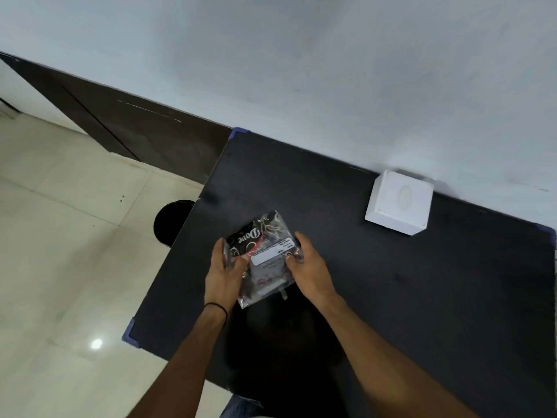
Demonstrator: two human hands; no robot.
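Both hands hold a clear plastic packet [262, 257] with a black printed garment inside, just over the near left part of the black table [422, 297]: the left hand [223, 273] has its fingers curled round the packet's left edge, and the right hand [310, 267] pinches the right edge with thumb on top. A white tissue box [399, 202] stands well apart at the wall [301, 70], with bare tabletop between. A round black bin [170, 221] sits on the tiled floor [60, 236] just beside the table's left edge.

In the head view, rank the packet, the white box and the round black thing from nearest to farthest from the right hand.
1. The packet, held in the right hand itself.
2. The white box, back right on the table.
3. The round black thing, off the table's left edge, lower down.
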